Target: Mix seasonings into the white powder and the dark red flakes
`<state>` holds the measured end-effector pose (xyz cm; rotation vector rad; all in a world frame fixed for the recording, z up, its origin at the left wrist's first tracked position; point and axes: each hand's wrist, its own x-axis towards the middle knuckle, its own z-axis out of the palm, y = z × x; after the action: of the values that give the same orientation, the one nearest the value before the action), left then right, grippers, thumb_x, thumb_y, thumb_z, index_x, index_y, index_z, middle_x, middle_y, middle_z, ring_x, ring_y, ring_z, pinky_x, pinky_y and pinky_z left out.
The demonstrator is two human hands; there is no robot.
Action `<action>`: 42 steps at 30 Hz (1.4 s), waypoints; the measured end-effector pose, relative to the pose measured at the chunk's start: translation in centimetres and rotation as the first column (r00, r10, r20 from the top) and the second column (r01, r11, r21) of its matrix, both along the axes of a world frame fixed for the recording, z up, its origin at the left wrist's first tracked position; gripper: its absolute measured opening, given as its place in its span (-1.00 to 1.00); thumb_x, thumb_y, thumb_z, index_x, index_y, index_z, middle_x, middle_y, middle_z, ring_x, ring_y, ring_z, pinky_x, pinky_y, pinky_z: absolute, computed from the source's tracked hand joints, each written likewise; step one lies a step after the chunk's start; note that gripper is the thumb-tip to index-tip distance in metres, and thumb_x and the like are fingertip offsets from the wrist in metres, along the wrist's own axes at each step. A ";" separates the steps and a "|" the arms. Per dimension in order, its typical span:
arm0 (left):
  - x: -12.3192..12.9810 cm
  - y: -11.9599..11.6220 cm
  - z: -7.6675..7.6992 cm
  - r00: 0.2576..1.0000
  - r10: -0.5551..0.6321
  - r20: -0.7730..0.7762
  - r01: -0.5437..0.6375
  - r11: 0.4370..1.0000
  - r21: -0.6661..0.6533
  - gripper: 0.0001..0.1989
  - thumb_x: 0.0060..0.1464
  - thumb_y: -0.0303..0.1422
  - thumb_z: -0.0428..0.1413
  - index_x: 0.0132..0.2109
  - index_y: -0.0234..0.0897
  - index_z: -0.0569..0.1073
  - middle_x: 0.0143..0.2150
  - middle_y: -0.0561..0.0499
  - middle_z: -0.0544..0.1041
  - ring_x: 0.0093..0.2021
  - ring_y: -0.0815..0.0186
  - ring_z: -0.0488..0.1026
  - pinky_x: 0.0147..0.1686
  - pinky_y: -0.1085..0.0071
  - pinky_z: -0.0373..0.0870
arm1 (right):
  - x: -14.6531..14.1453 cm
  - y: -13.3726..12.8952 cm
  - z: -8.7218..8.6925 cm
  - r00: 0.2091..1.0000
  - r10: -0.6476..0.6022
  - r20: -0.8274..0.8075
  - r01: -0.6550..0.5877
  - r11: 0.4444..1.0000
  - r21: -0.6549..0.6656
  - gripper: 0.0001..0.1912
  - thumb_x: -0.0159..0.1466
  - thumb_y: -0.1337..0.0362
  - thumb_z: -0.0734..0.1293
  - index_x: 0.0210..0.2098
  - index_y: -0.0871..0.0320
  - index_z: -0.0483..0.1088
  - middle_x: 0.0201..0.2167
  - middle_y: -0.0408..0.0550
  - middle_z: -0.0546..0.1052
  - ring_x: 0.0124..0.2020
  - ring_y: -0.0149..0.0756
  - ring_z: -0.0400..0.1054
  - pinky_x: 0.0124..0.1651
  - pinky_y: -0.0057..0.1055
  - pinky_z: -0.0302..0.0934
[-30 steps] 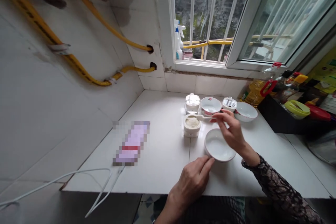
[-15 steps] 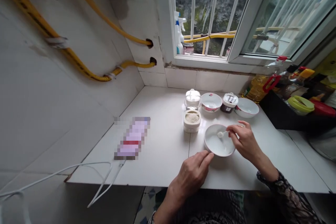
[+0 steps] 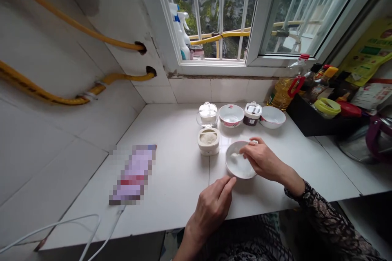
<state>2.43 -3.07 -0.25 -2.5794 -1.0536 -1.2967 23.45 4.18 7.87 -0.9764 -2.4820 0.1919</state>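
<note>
My right hand (image 3: 265, 160) is closed on a small white spoon (image 3: 235, 154), whose bowl-shaped end is inside a white bowl (image 3: 238, 170). The spoon looks slightly blurred, and any contents of the bowl are hard to make out. My left hand (image 3: 212, 200) has its fingers curled, with the thumb and fingertips at the near left rim of that bowl. Just left of the bowl stands an opened cream seasoning jar (image 3: 208, 149) filled with pale granules, its clear lid (image 3: 202, 119) tipped up behind it.
Along the back stand a white-lidded jar (image 3: 208, 108), a flowered bowl (image 3: 231, 120), a dark jar (image 3: 251, 119) and another bowl (image 3: 273, 120). An oil bottle (image 3: 280, 91), a black box (image 3: 301, 118) and a kettle (image 3: 358, 140) fill the right. A blurred phone (image 3: 134, 173) lies left, cable attached.
The view has swung to the right, so the counter's things sit further left. My right hand has moved the spoon within the bowl. My left hand stays at the rim.
</note>
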 end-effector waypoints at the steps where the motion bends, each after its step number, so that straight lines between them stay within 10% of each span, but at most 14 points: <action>1: 0.0 0.0 0.0 1.000 0.000 0.000 0.000 1.000 -0.004 -0.67 0.20 -0.66 -0.04 0.09 -0.43 0.37 -0.13 -0.19 0.56 -0.19 0.24 0.53 -0.22 0.41 0.48 | 0.0 -0.2 0.3 0.998 0.062 0.002 -0.062 0.997 -0.051 -0.77 0.30 0.51 0.12 -0.25 0.14 0.34 -0.45 -0.11 0.52 -0.41 -0.30 0.37 0.09 -0.13 0.13; 17: 0.3 0.7 0.0 0.986 0.163 -0.029 -0.165 0.982 -0.086 -0.66 0.28 -0.54 0.00 0.17 -0.33 0.34 -0.10 -0.15 0.54 -0.17 0.27 0.56 -0.22 0.47 0.49 | 1.2 -0.5 0.8 0.977 0.149 -0.154 -0.179 0.962 -0.205 -0.75 0.24 0.55 0.15 -0.28 0.10 0.34 -0.43 -0.16 0.52 -0.41 -0.35 0.36 0.15 -0.12 0.17; 27: 0.6 0.7 0.7 0.981 0.176 0.076 -0.133 0.910 -0.393 -0.71 0.31 -0.29 0.01 0.13 -0.23 0.34 0.29 -0.30 0.28 -0.03 0.18 0.56 -0.24 0.37 0.61 | 0.8 0.5 0.0 0.991 0.126 -0.043 -0.129 0.989 -0.078 -0.76 0.36 0.45 0.15 -0.16 0.18 0.43 -0.37 -0.02 0.58 -0.32 -0.26 0.41 0.08 -0.10 0.23; 42: 1.4 0.4 -0.4 0.991 0.132 0.015 -0.132 0.991 -0.027 -0.90 0.18 -0.55 0.14 -0.15 -0.34 0.44 0.30 -0.40 0.28 0.15 -0.02 0.45 -0.07 0.27 0.56 | 3.0 -3.8 3.2 0.987 0.041 -0.156 -0.074 0.974 -0.213 -0.81 0.37 0.38 0.19 -0.26 0.09 0.43 -0.49 -0.16 0.48 -0.45 -0.34 0.32 0.05 -0.17 0.21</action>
<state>3.78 -2.64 -0.62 -2.4726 -1.2286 -1.2838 26.47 0.38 11.10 -0.9383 -2.3864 0.5471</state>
